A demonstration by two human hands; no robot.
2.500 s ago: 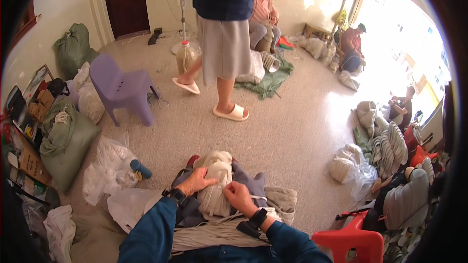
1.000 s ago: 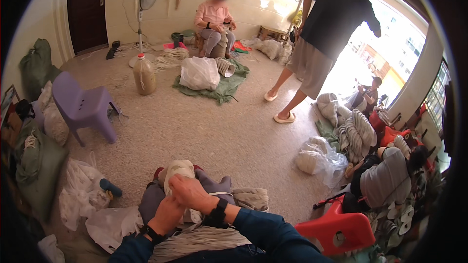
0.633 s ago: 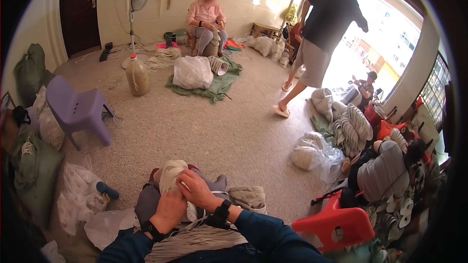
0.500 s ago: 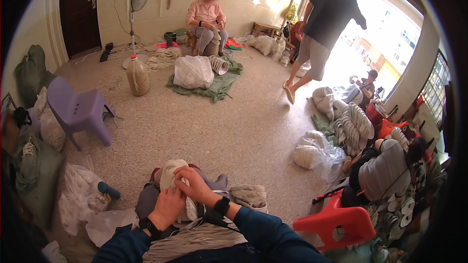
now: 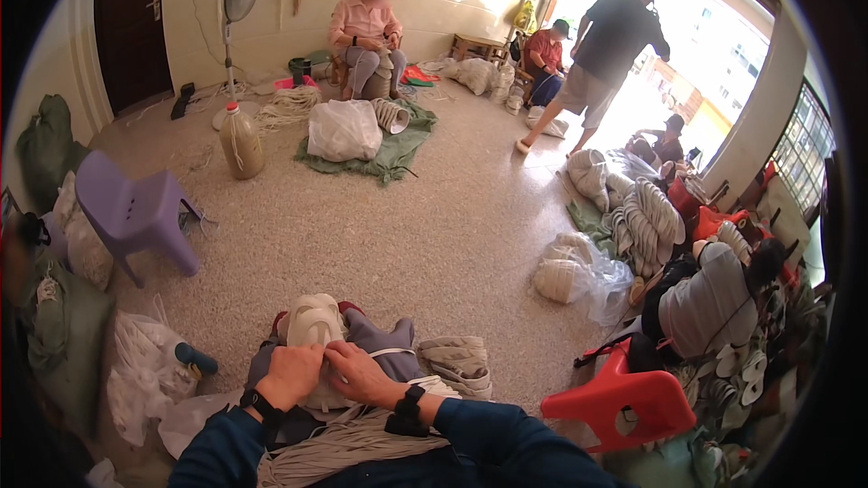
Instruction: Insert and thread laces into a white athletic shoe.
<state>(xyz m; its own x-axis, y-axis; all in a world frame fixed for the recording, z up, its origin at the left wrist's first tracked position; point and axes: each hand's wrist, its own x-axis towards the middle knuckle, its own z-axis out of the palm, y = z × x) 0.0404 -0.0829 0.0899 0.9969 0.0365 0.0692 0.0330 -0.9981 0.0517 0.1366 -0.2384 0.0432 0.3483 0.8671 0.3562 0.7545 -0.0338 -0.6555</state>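
A cream shoe upper (image 5: pixel 313 318) lies across my lap, its toe end pointing away from me. My left hand (image 5: pixel 291 374) is closed on its left side, fingers bent. My right hand (image 5: pixel 360 374) pinches close beside it, and the fingertips of both hands nearly meet over the middle of the upper. A white shoelace (image 5: pixel 394 351) runs out from by the right fingers across my right knee; what lies between the fingertips is mostly hidden. A thick bundle of pale laces (image 5: pixel 357 450) covers my lap below my wrists.
Stacked shoe uppers (image 5: pixel 457 365) sit right of my knee, near a red chair (image 5: pixel 624 400). Left are a purple chair (image 5: pixel 136 203) and a plastic bag of laces (image 5: pixel 149 366). Several people work around the room; a person in a dark shirt (image 5: pixel 617 36) stands by the bright doorway.
My right hand has come down from above the upper to beside the left one, and the left has shifted slightly left. The walking person has moved farther off, uncovering a seated person in red.
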